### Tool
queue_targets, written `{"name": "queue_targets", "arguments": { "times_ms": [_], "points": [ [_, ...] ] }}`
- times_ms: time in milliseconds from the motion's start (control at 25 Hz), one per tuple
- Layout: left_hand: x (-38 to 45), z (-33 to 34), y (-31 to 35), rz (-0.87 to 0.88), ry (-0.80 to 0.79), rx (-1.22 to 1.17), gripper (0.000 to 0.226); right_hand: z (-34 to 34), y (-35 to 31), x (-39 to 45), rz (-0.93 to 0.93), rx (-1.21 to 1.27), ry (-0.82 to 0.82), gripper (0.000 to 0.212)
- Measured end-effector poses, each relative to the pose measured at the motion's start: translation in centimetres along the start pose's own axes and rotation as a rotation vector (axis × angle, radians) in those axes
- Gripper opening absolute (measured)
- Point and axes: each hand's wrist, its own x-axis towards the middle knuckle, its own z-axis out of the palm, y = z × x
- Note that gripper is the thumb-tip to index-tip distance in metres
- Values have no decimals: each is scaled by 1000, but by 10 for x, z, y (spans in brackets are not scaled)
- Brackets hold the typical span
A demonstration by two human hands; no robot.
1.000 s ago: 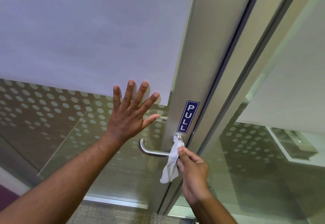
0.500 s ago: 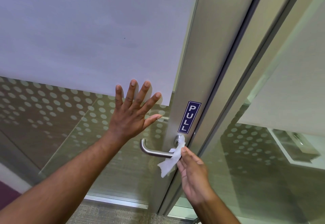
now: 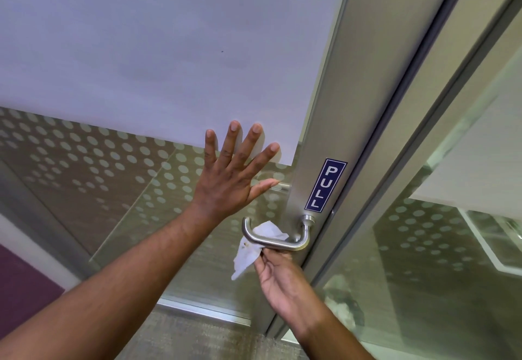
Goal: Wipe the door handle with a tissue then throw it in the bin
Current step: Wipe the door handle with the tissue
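Note:
A brushed-steel lever door handle (image 3: 278, 243) sticks out from the metal stile of a glass door, just below a blue PULL sign (image 3: 325, 185). My right hand (image 3: 282, 277) is under the lever, fingers pinched on a crumpled white tissue (image 3: 248, 252). The tissue is draped over the middle of the lever, part behind the bar and part hanging below it. My left hand (image 3: 231, 179) is pressed flat against the glass above and left of the handle, fingers spread, holding nothing. No bin is in view.
The glass door (image 3: 141, 63) has a frosted upper band and a dotted pattern lower down. The metal door frame (image 3: 423, 139) runs diagonally on the right beside another glass panel. Grey carpet (image 3: 197, 337) lies at the bottom.
My right hand has slid the tissue leftward along the lever, from the pivot end by the stile to the middle of the bar. My left hand stays flat on the glass.

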Motion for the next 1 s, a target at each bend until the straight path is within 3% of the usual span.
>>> {"name": "queue_targets", "arguments": {
  "times_ms": [320, 600, 800, 1000],
  "points": [
    [0, 2, 0, 2, 8, 15, 98, -23, -6, 1, 40, 1, -59, 26],
    [0, -2, 0, 4, -7, 2, 97, 13, 5, 23, 35, -37, -157, 22],
    [0, -2, 1, 2, -13, 7, 98, -8, 14, 22, 88, 69, -98, 28],
    [0, -2, 0, 1, -18, -1, 98, 13, 11, 19, 57, 8, -144, 40]
  ]
}}
